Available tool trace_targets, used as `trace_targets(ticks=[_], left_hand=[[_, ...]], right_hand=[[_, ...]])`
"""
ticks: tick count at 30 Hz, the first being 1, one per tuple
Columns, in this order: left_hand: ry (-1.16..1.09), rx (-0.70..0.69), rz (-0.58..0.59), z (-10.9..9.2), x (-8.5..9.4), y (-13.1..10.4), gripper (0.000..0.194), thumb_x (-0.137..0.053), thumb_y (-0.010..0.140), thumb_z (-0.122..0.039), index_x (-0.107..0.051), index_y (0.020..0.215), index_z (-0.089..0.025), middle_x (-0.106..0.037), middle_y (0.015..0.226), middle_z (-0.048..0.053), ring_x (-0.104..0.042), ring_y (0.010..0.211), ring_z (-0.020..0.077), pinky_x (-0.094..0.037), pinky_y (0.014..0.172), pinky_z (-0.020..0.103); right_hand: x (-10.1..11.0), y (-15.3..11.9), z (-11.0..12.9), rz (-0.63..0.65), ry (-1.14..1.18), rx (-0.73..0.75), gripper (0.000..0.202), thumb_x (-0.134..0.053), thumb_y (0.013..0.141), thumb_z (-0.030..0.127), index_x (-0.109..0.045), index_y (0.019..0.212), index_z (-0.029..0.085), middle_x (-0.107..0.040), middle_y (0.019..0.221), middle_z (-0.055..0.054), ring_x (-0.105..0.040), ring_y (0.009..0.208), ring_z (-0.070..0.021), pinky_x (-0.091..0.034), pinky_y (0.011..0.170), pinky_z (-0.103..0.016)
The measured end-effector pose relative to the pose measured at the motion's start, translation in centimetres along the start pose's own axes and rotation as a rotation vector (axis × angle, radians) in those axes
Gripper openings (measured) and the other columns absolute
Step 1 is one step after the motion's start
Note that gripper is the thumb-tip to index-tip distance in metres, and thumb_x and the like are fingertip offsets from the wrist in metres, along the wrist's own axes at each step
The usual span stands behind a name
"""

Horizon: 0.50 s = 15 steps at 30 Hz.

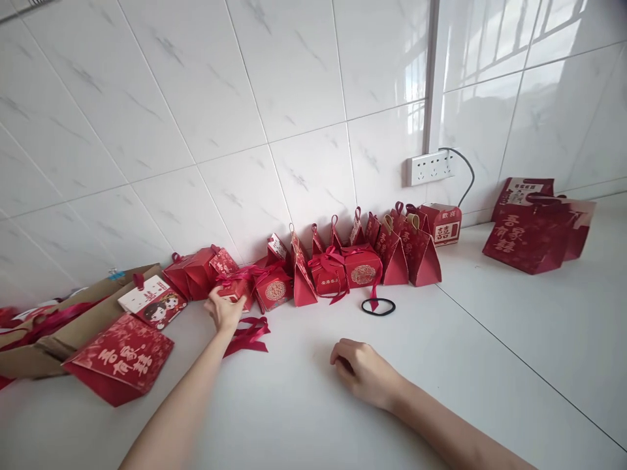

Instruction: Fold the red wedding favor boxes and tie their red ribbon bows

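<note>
My left hand (226,312) has its fingers around a small red box (236,287) with a ribbon bow, at the left part of a row of red gift boxes. Just right of it stands a red box with a round gold emblem (274,292). A loose magenta ribbon (249,336) lies on the white table beside my left wrist. My right hand (361,369) rests on the table with its fingers curled and nothing visible in them. Beyond it lies a black elastic loop (378,307), near the hanging ribbon of another bowed box (363,267).
An open cardboard box (53,349) with ribbons is at the left, beside a large red box (122,359) and a white-faced box (154,303). Red bags (531,232) stand at the right. A power strip (431,168) with a cable is on the tiled wall.
</note>
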<state>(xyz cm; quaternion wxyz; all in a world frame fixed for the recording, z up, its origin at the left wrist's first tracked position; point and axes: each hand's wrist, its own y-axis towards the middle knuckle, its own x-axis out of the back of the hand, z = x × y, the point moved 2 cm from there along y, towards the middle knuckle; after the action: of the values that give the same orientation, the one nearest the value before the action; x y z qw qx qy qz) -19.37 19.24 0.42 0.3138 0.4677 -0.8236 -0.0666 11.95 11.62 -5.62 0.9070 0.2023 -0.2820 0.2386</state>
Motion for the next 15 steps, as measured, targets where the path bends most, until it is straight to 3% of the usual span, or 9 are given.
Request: trace_targets(ticks=[3,5,9,11,15], left_hand=[[-0.116,-0.088,-0.108,-0.7,2.3,-1.3,0.081,-0.07,0.069,-0.02,-0.02,0.133,-0.012,-0.024,0.139,0.023,-0.023,0.139,0.0388,-0.03,0.114,0.056],[-0.205,-0.18,-0.12,-2.1,3.8,-2.9,0.083,-0.064,0.075,-0.029,-0.008,0.136,-0.015,-0.014,0.145,0.022,-0.025,0.139,0.0359,-0.035,0.113,0.052],[-0.38,-0.354,0.026,-5.0,5.8,-8.0,0.084,-0.058,0.071,-0.034,-0.01,0.139,-0.022,-0.032,0.144,0.017,-0.05,0.125,0.0281,-0.051,0.099,0.041],[-0.54,-0.418,0.31,-5.6,6.1,-11.1,0.089,-0.061,0.067,-0.034,-0.014,0.142,-0.024,-0.039,0.143,0.015,-0.052,0.124,0.0293,-0.052,0.098,0.042],[-0.564,-0.387,1.075,-4.1,5.3,-16.6,0.09,-0.064,0.061,-0.025,-0.028,0.143,-0.023,-0.051,0.138,0.012,-0.054,0.124,0.0299,-0.05,0.101,0.043]], right_hand=[[0.2,0.0,0.2,-0.016,0.07,-0.005,0.018,-0.045,0.075,0.006,-0.059,0.076,0.018,-0.063,0.083,-0.006,-0.052,0.068,-0.0159,-0.04,0.063,-0.027],[0.4,0.0,0.2,-0.04,0.135,-0.019,0.015,-0.046,0.075,0.01,-0.059,0.075,0.018,-0.062,0.079,-0.005,-0.052,0.067,-0.0157,-0.041,0.064,-0.028],[1.1,0.2,-0.5,-0.132,0.319,-0.098,0.015,-0.047,0.083,0.029,-0.058,0.082,0.018,-0.058,0.069,-0.002,-0.052,0.061,-0.0155,-0.044,0.061,-0.029],[1.5,0.3,-1.2,-0.212,0.431,-0.143,0.031,-0.04,0.088,0.044,-0.055,0.089,0.018,-0.06,0.078,-0.005,-0.058,0.07,-0.018,-0.048,0.065,-0.031],[2.0,-0.1,-1.8,-0.335,0.615,-0.203,0.056,-0.023,0.089,0.062,-0.049,0.112,0.018,-0.057,0.116,-0.014,-0.06,0.105,-0.0228,-0.05,0.083,-0.034]])
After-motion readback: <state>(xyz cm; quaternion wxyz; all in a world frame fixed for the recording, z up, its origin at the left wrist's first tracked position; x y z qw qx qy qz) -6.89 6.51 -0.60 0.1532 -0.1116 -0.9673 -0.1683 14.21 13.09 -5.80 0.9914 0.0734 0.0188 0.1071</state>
